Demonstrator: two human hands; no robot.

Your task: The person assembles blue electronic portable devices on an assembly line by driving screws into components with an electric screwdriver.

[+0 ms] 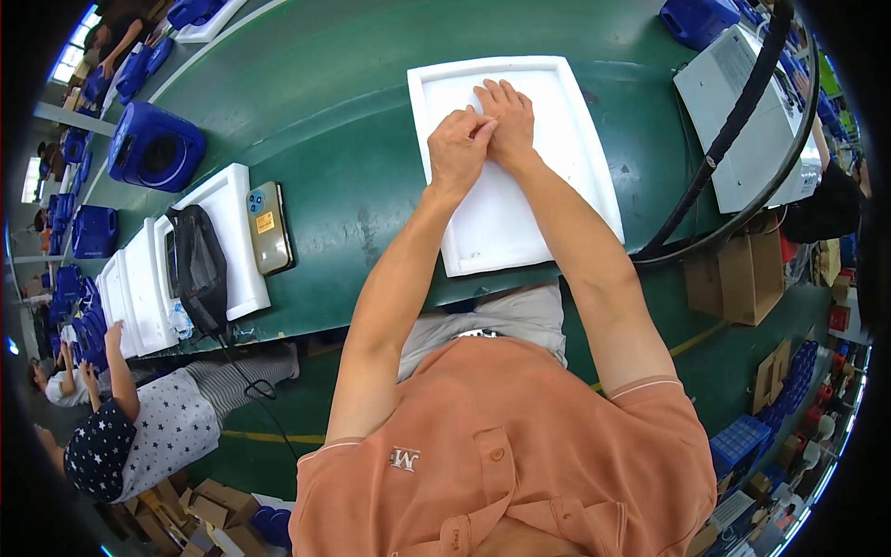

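A shallow white foam tray (557, 186) lies on the green tabletop in front of me, and both my hands are over its far left part. My left hand (458, 148) is closed, its thumb and index finger pinched together against the right hand. Whatever is in that pinch is too small or hidden to make out. Touching it, my right hand (510, 121) has its back up, with its fingers apart and slightly bent above the tray. The right thumb is mostly hidden where the two hands meet.
A phone (269, 227) and a black mesh pouch (199, 269) lie to the left, the pouch on more white foam trays (243, 278). Blue containers (156, 147) stand beyond. On the right are a grey-white machine (742, 121) and a thick black hose (710, 162). A co-worker (153, 427) stands at left.
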